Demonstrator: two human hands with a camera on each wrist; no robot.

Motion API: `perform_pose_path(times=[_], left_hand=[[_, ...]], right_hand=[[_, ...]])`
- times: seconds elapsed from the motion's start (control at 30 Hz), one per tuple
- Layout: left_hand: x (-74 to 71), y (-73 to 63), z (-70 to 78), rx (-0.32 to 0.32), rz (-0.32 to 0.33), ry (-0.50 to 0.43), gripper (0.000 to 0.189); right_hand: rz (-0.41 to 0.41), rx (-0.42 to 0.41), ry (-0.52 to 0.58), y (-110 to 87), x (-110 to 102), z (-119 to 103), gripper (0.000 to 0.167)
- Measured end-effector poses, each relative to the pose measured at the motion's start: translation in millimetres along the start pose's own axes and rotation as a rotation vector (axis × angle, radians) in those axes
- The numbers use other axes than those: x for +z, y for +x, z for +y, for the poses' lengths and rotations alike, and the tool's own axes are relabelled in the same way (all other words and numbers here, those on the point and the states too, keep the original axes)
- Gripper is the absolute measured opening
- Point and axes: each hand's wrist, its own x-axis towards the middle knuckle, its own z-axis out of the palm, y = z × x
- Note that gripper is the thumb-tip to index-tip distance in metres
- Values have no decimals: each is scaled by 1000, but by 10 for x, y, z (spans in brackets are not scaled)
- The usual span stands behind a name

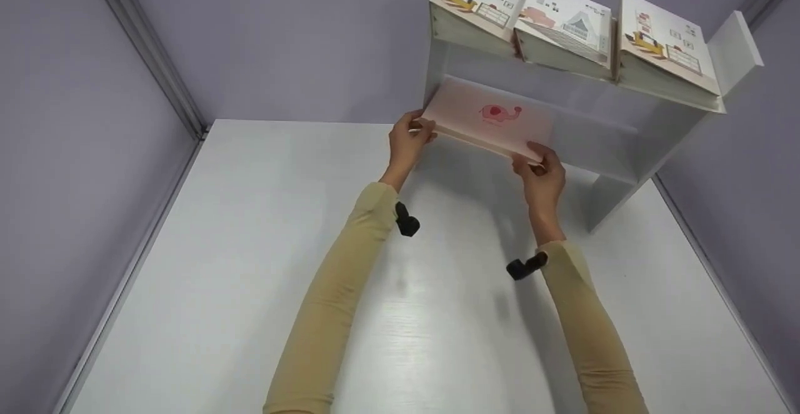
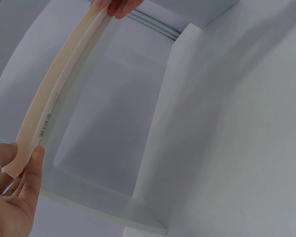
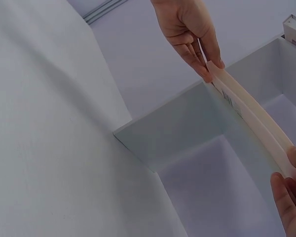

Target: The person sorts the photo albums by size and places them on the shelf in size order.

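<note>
A flat pink book [image 1: 459,107] with a red elephant on its cover lies level at the middle opening of a white shelf unit [image 1: 600,145]. My left hand [image 1: 407,142] pinches its near left corner, thumb on one face and fingers on the other. At the near right corner my right hand [image 1: 544,179] grips it the same way. The long edge facing me carries a small barcode [image 2: 44,123], and the book bows slightly between the hands in the left wrist view. Its far side reaches in over the shelf board.
On top of the shelf unit stand three illustrated books [image 1: 478,1], side by side and tilted, with a white end panel [image 1: 737,51] at their right. The unit stands on a white table [image 1: 281,214] against a pale purple wall [image 1: 300,39].
</note>
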Motion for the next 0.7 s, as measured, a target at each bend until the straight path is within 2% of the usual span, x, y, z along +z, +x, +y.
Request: perform_pose_path(times=[0.27, 0.47, 0.7], left_hand=[[-2, -17, 16, 12, -4, 3, 42], [-84, -33, -42, 30, -24, 34, 43], [-80, 72, -339, 82, -37, 97, 45]], right_hand=[[-36, -17, 1, 10, -11, 4, 39], [-87, -37, -18, -30, -62, -11, 39], [-99, -71, -128, -107, -168, -51, 41]])
